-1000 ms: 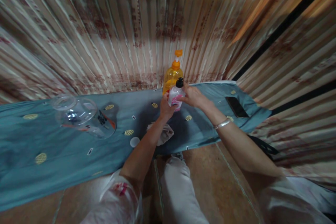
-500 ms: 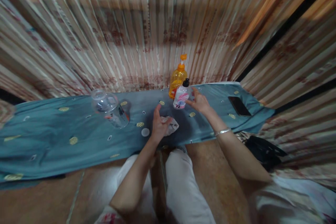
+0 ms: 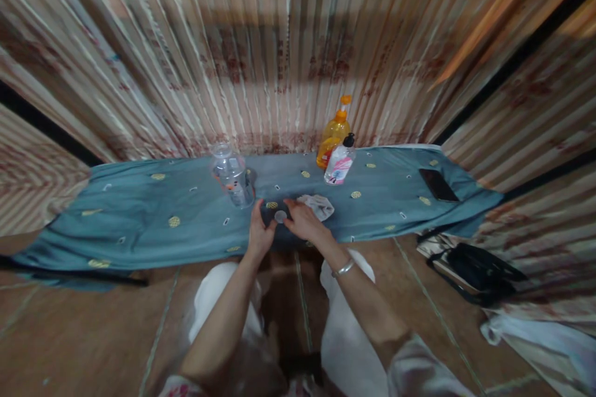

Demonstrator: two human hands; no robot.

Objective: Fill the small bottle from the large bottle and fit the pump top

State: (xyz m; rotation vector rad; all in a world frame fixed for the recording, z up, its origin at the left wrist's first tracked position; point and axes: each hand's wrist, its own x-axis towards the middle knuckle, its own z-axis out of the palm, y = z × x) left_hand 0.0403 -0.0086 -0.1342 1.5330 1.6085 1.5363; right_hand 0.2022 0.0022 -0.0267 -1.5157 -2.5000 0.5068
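Observation:
A small round whitish cap (image 3: 280,216) lies on the teal patterned cloth, between my two hands. My left hand (image 3: 261,231) is on the cap's left, thumb and fingers apart, holding nothing. From the right, my right hand (image 3: 305,221) reaches in with fingers parted, its thumb close by the cap; whether it touches, I cannot tell. A crumpled pale cloth (image 3: 320,206) sits just behind the right hand, partly covered by it. The clear empty plastic jar (image 3: 238,185) stands beyond my left hand.
A clear bottle with a black top and pink label (image 3: 339,166) stands before an orange pump bottle (image 3: 331,136). A dark phone (image 3: 438,185) lies on the right of the teal cloth (image 3: 139,217). Curtains rise behind. A black bag (image 3: 484,270) is at lower right.
My right hand has left the black-topped bottle and come down beside the cap. My left hand has moved off the crumpled cloth to the cap's left. The view has shifted left.

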